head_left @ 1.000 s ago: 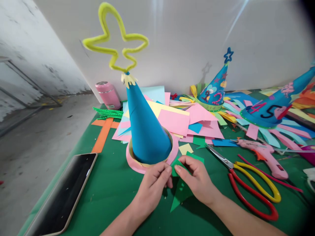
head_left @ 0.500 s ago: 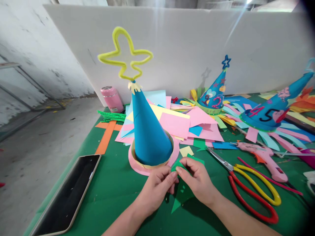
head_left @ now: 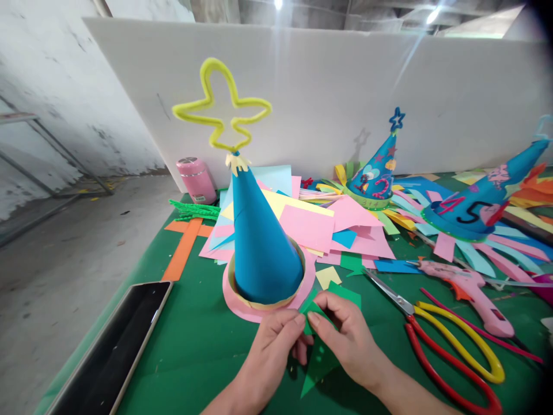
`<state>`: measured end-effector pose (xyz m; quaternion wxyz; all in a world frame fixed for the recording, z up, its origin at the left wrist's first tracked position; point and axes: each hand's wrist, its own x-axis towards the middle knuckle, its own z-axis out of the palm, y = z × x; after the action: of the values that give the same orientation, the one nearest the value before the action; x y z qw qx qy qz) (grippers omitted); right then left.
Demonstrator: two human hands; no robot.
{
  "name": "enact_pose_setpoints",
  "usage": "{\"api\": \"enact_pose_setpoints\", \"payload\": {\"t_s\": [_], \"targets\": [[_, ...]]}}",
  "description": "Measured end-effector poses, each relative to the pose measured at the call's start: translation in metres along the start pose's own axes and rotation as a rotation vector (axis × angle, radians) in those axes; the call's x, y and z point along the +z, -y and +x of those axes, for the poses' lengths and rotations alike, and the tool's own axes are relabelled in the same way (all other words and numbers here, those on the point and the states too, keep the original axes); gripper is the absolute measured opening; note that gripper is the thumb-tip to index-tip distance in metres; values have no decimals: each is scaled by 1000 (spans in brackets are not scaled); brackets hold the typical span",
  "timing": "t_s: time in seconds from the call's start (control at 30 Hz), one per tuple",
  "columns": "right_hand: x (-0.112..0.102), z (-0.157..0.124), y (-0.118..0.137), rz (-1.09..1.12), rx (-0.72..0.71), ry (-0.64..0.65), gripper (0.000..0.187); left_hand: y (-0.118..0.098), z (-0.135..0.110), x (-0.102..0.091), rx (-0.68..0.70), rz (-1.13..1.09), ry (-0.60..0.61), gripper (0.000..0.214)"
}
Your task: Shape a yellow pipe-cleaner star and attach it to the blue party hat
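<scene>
A small piece of green paper (head_left: 307, 314) is pinched at its edges between my two hands. My left hand (head_left: 273, 351) is closed, thumb against the forefinger at the paper's left side. The thumb and fingers of my right hand (head_left: 349, 340) grip the other side. Beneath my hands lies a larger pointed piece of green paper (head_left: 318, 369), partly hidden. Just beyond them stands a blue cone hat (head_left: 265, 253) inside a pink paper brim (head_left: 233, 305), topped by a yellow pipe-cleaner star (head_left: 224, 115) with a pale fringe under it.
Scissors (head_left: 408, 308) with red and yellow handles and a pink glue gun (head_left: 469, 282) lie to the right. A phone (head_left: 112, 346) lies at left. Behind are pink paper sheets (head_left: 306, 225), a pink flask (head_left: 196, 180) and two decorated cone hats (head_left: 375, 173).
The view has tilted up slightly, so things sit lower in it. My fingers have shifted a little on the green paper, which both hands still hold.
</scene>
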<state>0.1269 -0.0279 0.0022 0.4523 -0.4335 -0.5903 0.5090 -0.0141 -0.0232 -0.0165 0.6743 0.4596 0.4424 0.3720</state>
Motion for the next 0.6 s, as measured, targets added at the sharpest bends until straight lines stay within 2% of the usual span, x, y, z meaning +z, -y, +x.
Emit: {"api": "enact_pose_setpoints", "payload": {"t_s": [0.13, 0.3, 0.47, 0.6], "targets": [[0, 1, 2, 93, 21, 44, 19, -3, 1, -1, 3, -30, 21, 44], [-2, 2, -1, 24, 27, -60, 20, -11, 1, 1, 77, 69, 36, 39], [-2, 0, -4, 45, 37, -87, 19, -18, -3, 7, 119, 270, -46, 35], [2, 0, -4, 215, 91, -44, 17, -20, -5, 8, 149, 315, -76, 36]]}}
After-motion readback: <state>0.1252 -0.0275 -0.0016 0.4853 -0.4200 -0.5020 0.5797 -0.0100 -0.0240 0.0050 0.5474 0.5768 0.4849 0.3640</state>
